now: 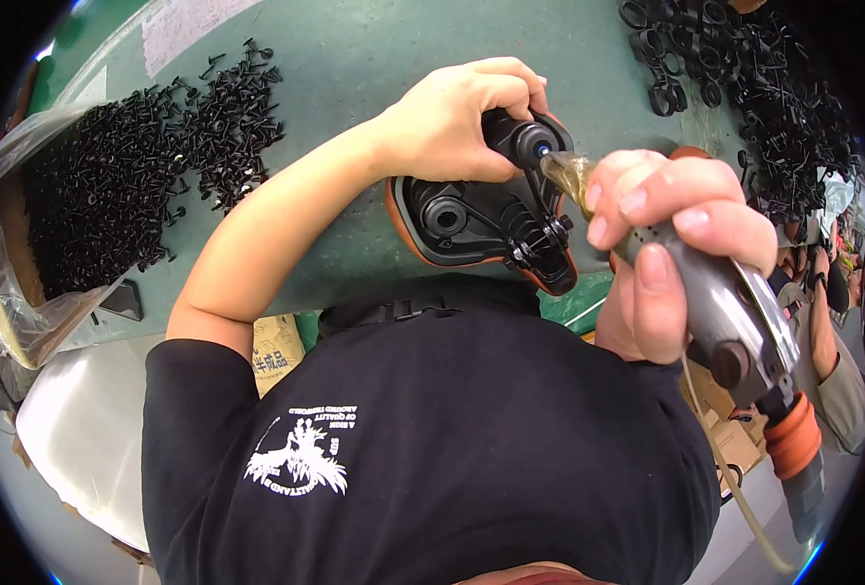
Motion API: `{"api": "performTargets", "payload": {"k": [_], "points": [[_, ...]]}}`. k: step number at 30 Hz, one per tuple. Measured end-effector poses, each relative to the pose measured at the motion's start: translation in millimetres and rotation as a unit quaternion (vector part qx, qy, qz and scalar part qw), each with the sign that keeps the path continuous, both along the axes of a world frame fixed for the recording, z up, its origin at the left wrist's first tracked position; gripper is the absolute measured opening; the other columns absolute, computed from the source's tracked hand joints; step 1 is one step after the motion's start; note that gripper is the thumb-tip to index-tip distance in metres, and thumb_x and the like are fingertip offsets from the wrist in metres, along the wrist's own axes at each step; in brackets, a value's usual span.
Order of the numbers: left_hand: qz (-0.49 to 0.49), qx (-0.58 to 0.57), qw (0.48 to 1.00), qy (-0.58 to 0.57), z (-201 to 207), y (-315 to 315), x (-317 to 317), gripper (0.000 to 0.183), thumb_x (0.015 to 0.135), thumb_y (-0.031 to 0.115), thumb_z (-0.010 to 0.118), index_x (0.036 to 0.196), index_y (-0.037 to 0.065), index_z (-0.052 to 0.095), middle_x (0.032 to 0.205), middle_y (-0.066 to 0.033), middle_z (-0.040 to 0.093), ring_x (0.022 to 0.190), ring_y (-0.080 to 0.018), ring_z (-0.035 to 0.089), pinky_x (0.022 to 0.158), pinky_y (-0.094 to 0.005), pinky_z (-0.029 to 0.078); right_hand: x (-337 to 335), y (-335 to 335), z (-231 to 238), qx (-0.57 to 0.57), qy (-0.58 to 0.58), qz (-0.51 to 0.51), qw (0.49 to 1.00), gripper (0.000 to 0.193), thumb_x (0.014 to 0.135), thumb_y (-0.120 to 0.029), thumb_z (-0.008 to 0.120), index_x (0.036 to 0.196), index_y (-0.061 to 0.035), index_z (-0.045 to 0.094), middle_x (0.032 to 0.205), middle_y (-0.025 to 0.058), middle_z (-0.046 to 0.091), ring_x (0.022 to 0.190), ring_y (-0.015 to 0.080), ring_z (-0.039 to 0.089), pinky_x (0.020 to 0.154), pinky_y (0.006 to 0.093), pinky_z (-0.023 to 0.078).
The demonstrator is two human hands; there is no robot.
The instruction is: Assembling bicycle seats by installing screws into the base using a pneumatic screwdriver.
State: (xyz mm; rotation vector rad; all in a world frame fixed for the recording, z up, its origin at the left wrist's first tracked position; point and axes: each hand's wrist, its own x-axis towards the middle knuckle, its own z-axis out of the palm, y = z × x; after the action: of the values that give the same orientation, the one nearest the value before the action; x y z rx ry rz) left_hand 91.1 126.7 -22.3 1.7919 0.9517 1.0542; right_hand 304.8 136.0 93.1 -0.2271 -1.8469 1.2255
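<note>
A bicycle saddle (479, 232) lies upside down on the green table, its black underside with ribs and two round mounts facing up and its rim orange-brown. My left hand (462, 119) is closed over its far edge, thumb pressed on the underside and fingers wrapped around the outside. A grey power screwdriver (713, 297) with an orange band is gripped in my right hand (681, 234). Its tape-wrapped nose points at the right round mount (535, 144), where a small bluish spot shows. Whether a screw sits there I cannot make out.
Loose black screws (150, 166) spill from a clear plastic bag on the left. Black ring clamps (681, 44) and a heap of small black parts (793, 93) lie at the far right. Another person's arm (823, 312) shows at the right edge. A cable (735, 478) hangs below the screwdriver.
</note>
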Motion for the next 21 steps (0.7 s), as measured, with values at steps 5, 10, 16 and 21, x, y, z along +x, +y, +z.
{"api": "performTargets", "payload": {"k": [5, 10, 16, 21], "points": [[0.003, 0.005, 1.0, -0.007, -5, 3, 0, 0.035, 0.066, 0.001, 0.086, 0.092, 0.002, 0.063, 0.123, -0.0105, 0.068, 0.137, -0.0345, 0.062, 0.11, -0.0439, 0.053, -3, 5, -15, -0.024, 0.006, -0.007, 1.0, 0.027, 0.099, -0.006, 0.059, 0.124, -0.0093, 0.05, 0.108, 0.0154, 0.061, 0.074, 0.0222, 0.062, 0.076, 0.0467, 0.054], [0.016, 0.039, 0.999, -0.021, -10, 3, 2, 0.033, 0.067, 0.012, 0.086, 0.089, 0.003, 0.064, 0.121, -0.0085, 0.071, 0.127, -0.0305, 0.066, 0.103, -0.0415, 0.055, -13, 11, -19, -0.064, -0.003, -0.01, 0.998, 0.022, 0.094, 0.008, 0.056, 0.112, -0.0053, 0.054, 0.098, 0.0188, 0.068, 0.074, 0.0254, 0.066, 0.078, 0.0482, 0.057], [0.038, -0.01, 0.999, -0.032, -5, 0, 7, 0.034, 0.068, 0.012, 0.086, 0.092, 0.002, 0.063, 0.12, -0.009, 0.071, 0.109, -0.0296, 0.069, 0.094, -0.0389, 0.056, -19, 11, -19, -0.081, -0.032, -0.005, 0.996, 0.036, 0.094, 0.003, 0.064, 0.129, -0.0045, 0.055, 0.119, 0.0284, 0.068, 0.079, 0.0206, 0.066, 0.08, 0.0393, 0.057], [0.009, 0.038, 0.997, 0.062, 0, 0, 5, 0.043, 0.073, 0.013, 0.08, 0.115, 0.012, 0.071, 0.135, -0.0062, 0.067, 0.121, -0.0309, 0.067, 0.104, -0.039, 0.055, 29, -4, 0, -0.014, 0.077, -0.015, 0.997, 0.042, 0.097, -0.004, 0.053, 0.139, -0.007, 0.052, 0.143, 0.0352, 0.055, 0.079, 0.0225, 0.064, 0.08, 0.0454, 0.053]]}}
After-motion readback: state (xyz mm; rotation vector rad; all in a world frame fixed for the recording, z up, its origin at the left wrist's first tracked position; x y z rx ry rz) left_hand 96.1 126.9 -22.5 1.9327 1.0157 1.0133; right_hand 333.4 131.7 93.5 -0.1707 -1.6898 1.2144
